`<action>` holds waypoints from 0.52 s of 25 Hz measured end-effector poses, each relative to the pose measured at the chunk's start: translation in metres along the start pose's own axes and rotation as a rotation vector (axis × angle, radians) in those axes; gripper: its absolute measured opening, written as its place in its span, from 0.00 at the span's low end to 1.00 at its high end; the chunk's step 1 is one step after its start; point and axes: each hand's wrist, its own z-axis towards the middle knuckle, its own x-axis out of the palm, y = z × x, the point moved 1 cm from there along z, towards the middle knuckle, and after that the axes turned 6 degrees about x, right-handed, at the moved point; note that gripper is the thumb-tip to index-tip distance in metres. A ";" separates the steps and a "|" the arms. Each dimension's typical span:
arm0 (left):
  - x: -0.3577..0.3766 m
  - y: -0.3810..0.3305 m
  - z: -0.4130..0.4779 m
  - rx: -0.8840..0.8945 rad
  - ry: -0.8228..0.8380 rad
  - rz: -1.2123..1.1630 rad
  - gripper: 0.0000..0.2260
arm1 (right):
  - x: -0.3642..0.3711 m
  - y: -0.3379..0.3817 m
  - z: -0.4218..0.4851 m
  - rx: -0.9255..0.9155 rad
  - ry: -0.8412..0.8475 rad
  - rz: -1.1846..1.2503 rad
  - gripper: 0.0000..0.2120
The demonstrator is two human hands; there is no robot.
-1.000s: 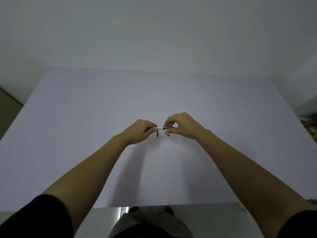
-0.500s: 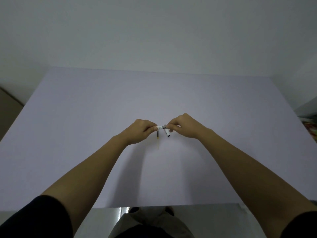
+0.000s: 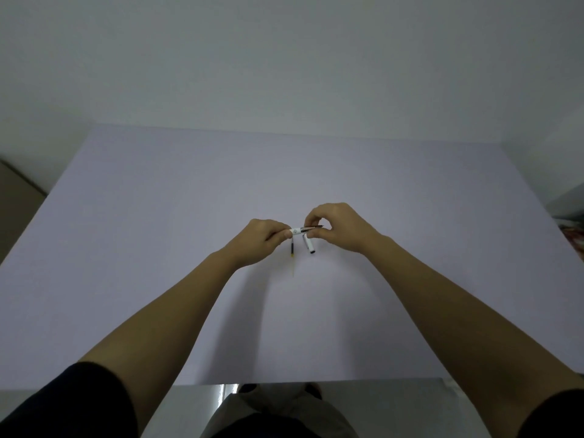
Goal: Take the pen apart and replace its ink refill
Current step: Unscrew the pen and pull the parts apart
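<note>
My left hand point(image 3: 264, 240) pinches a short white pen barrel point(image 3: 296, 230) above the middle of the lilac table point(image 3: 158, 216). A thin dark refill point(image 3: 311, 228) sticks out of the barrel's right end, and my right hand point(image 3: 339, 227) grips that refill between thumb and fingertips. On the table just below the hands lie a white pen part with a black end point(image 3: 308, 246) and a thin refill with a black and yellow section point(image 3: 292, 252), pointing toward me. The barrel's left end is hidden in my left fingers.
The table reaches a pale wall at the back. Its near edge runs just above my lap. A brown surface point(image 3: 15, 197) shows past the left edge, and some cluttered items point(image 3: 573, 229) sit past the right edge.
My right fingers have shifted from the barrel's end out along the dark refill, which now shows longer out of the barrel. The left hand has stayed in place.
</note>
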 end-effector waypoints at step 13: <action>-0.003 0.000 -0.002 0.001 -0.024 -0.029 0.13 | -0.002 0.002 0.000 0.068 0.038 0.005 0.16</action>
